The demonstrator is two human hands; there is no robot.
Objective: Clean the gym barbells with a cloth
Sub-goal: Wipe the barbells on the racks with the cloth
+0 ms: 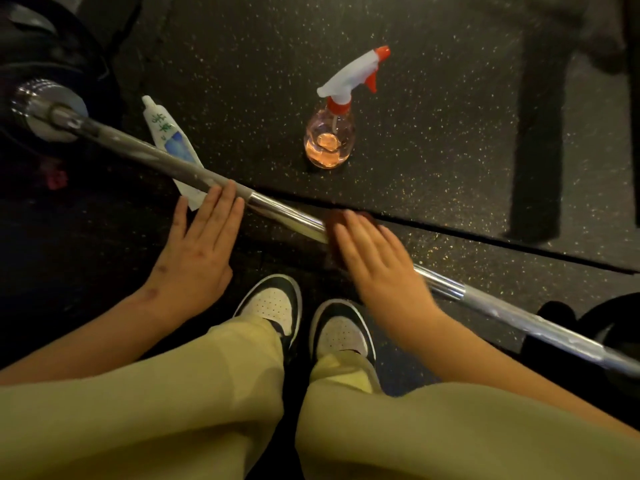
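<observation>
Dim warm light, chrome glare, blurred right hand [377, 258].

A gym, by its black speckled rubber floor mats [433, 150] and the chrome barbell [287, 215] lying across them.

Right hand [377, 261] presses, seemingly, a dark cloth [333, 220] onto the barbell [287, 214].

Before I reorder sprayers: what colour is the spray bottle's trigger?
Red trigger, head view.
</observation>
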